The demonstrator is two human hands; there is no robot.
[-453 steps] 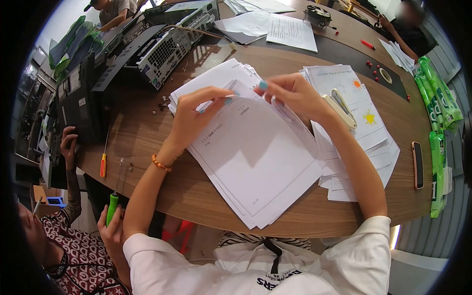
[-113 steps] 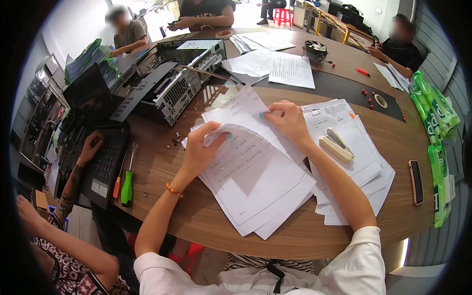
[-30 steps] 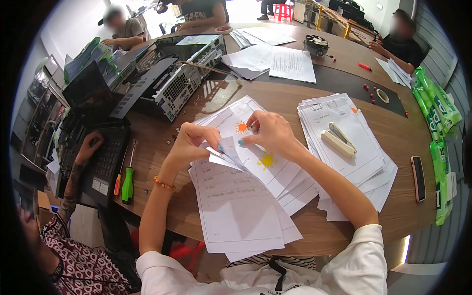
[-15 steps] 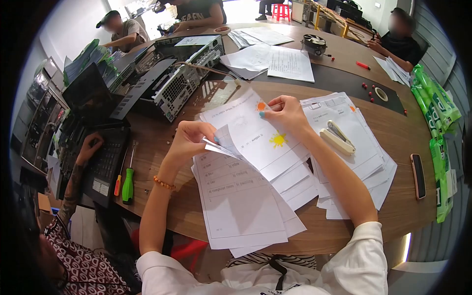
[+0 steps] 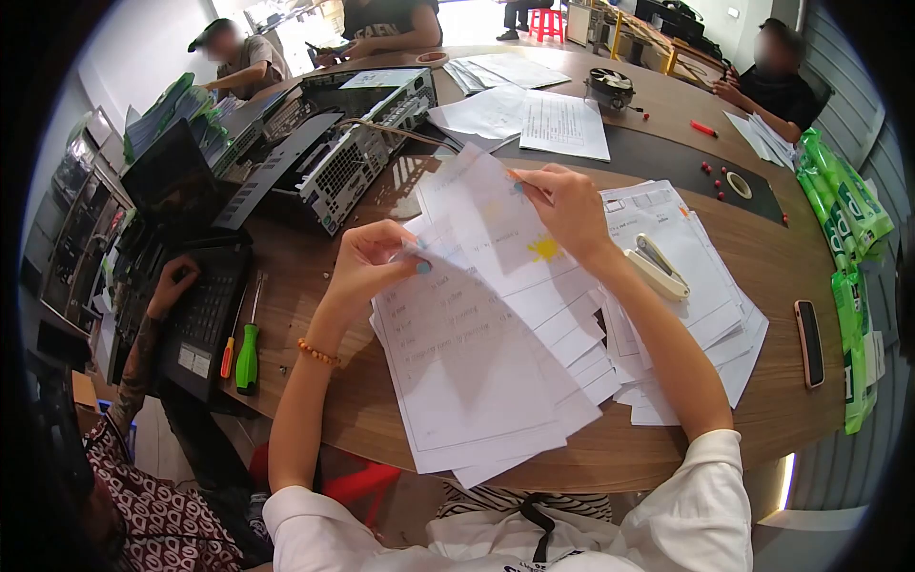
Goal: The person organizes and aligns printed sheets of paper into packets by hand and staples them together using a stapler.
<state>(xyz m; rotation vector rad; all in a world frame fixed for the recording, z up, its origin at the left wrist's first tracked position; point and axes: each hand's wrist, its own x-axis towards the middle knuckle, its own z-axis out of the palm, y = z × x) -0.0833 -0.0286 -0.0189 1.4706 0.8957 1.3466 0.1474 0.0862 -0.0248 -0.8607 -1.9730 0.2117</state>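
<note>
My left hand pinches the upper corner of a printed worksheet that hangs toward me over other sheets. With fingers closed, my right hand grips the top edge of another paper sheet, which carries a yellow splash print and an orange mark. This sheet is lifted and tilted. Loose pages lie beneath both. Just right of my right forearm, a cream stapler rests on a second pile of papers.
An opened computer case stands at the left, near a laptop with another person's hand on it. Screwdrivers, a phone, a tape roll, a fan and green packs lie around. Other people sit across the table.
My right hand has shifted slightly right and down, and the sheet it holds now stands more upright. My left thumb has come over the front of its worksheet.
</note>
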